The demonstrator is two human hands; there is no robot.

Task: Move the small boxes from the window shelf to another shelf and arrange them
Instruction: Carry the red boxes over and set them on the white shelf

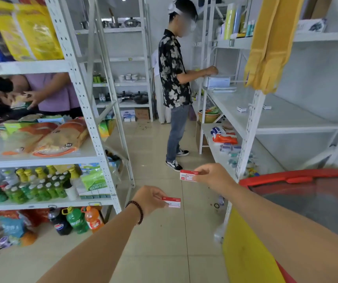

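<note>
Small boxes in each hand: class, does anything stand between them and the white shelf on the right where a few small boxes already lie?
Nothing visible blocks the way. The left hand pinches one red-and-white box, the right hand another, over open floor. The white shelf is mostly bare; its upright post stands at the near corner.

Open tiled floor [160, 252] ahead between the left rack [94, 127] and the right rack [247, 127]. Blocked farther on by a person in a patterned shirt [173, 70] standing in the aisle. Wide bare stretch on the right rack's middle shelf [286, 119], past three little boxes [241, 109]. Hemmed in close right by a red bin [298, 178].
</note>
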